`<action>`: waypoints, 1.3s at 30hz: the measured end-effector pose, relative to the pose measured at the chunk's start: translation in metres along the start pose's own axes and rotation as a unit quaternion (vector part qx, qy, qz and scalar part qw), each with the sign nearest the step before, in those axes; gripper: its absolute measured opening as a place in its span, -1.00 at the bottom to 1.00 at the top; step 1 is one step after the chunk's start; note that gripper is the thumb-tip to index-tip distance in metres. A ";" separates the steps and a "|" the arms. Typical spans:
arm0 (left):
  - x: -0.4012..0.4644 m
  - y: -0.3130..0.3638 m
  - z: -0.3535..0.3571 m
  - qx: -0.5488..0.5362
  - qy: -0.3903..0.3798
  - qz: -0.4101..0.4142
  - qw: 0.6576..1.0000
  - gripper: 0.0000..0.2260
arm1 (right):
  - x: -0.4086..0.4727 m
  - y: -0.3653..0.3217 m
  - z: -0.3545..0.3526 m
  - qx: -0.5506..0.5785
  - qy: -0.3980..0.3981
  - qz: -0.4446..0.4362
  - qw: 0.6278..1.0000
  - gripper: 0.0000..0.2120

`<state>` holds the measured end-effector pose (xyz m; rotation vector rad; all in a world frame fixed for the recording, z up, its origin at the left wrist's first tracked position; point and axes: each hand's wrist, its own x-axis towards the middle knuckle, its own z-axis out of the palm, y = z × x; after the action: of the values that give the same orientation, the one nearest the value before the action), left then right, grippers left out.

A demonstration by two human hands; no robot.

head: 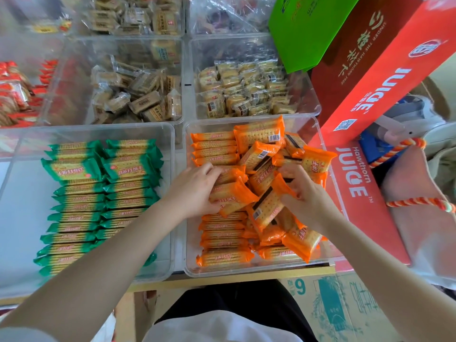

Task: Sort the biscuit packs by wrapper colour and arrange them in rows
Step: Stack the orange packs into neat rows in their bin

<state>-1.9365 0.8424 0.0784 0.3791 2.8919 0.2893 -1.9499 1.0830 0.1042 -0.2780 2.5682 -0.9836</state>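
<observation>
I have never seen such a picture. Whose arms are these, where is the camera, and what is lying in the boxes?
There is no machine here. A person wears a camera on the head, looking down at their own arms. The left hand and the right hand both reach into a clear bin of orange biscuit packs. Each hand grips packs from the loose pile on the bin's right side; the bin's left side already has a neat row. The neighbouring clear bin holds green biscuit packs in two rows. A red juice carton stands on the right.
</observation>
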 end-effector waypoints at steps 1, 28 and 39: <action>-0.001 0.001 0.002 0.011 0.010 0.004 1.000 -0.37 | -0.001 -0.001 -0.001 -0.018 0.008 -0.025 0.999 -0.60; -0.004 -0.007 0.000 -0.040 -0.024 0.065 0.997 -0.54 | 0.010 -0.018 0.063 -0.271 -0.017 -0.092 0.958 -0.66; -0.010 -0.002 0.008 0.085 -0.044 0.075 0.993 -0.34 | 0.035 -0.006 0.034 -0.189 -0.134 0.013 0.973 -0.66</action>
<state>-1.9261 0.8390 0.0723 0.6227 2.8144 0.0472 -1.9677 1.0470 0.0752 -0.4436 2.4799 -0.4049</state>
